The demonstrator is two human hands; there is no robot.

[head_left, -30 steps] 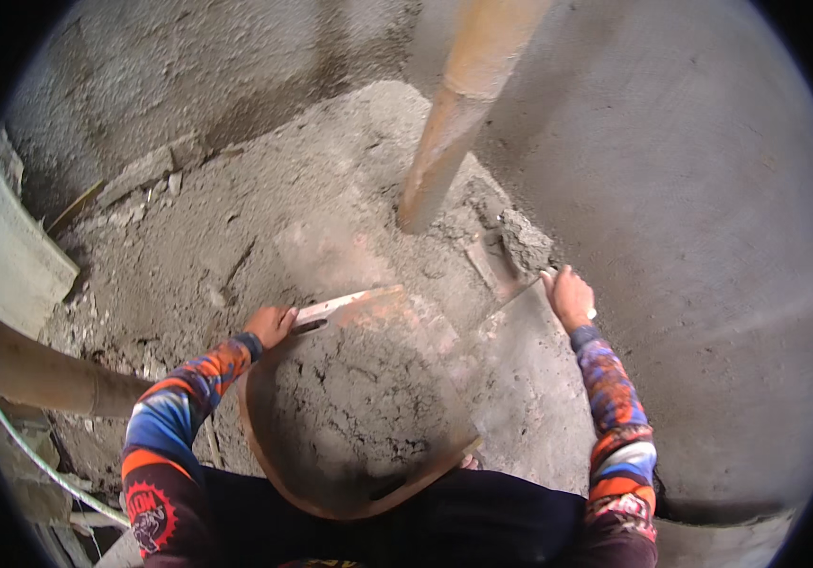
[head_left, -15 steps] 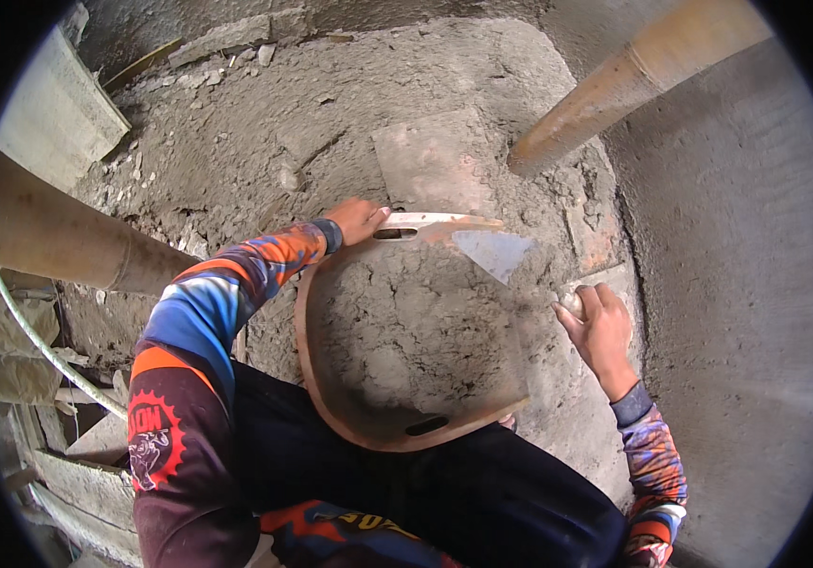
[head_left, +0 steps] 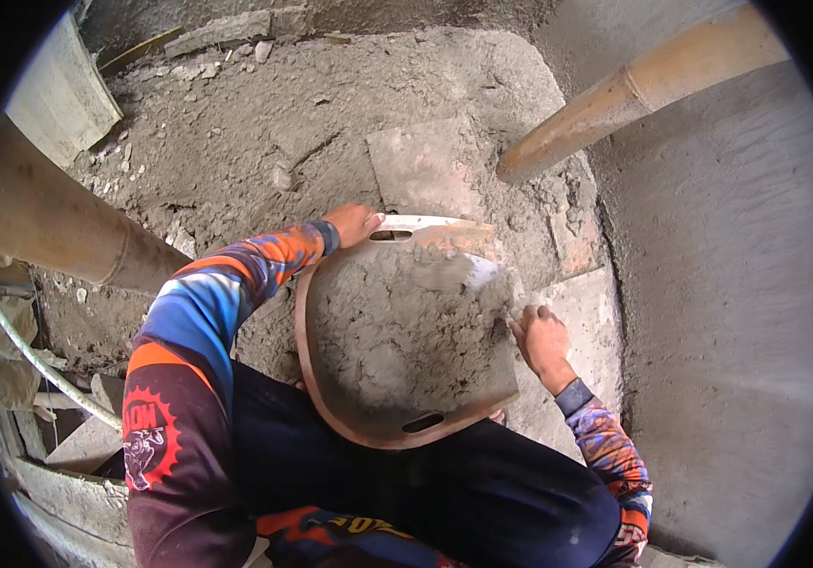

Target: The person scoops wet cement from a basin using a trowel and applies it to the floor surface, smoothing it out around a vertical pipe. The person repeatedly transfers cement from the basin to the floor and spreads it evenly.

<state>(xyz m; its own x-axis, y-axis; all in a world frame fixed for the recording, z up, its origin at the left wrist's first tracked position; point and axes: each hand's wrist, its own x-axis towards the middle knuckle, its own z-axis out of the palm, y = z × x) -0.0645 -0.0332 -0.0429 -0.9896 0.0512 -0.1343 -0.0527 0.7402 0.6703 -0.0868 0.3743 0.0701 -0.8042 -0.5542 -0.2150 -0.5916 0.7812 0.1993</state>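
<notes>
A rounded, shallow tray (head_left: 303,331) with slotted handholds lies over my knees and the ground, loaded with wet grey mortar (head_left: 406,341). My left hand (head_left: 354,224) is closed on its far rim, beside the far slot (head_left: 390,236). At the tray's right side my right hand (head_left: 542,343) is closed around the handle of a trowel. The trowel blade (head_left: 483,273) reaches over the mortar near the far right rim, and part of it is hidden or blurred. The fingers cover most of the handle.
One bamboo post (head_left: 634,90) slants in at the far right, another (head_left: 65,227) at the left. A smooth grey wall (head_left: 728,284) rises on the right. Flat slabs (head_left: 425,166) lie in rough mortar beyond the tray. A pale hose (head_left: 32,355) curves at the left.
My right hand has moved left to the tray, and the trowel blade has shifted down into the mortar. My left hand keeps its hold on the rim.
</notes>
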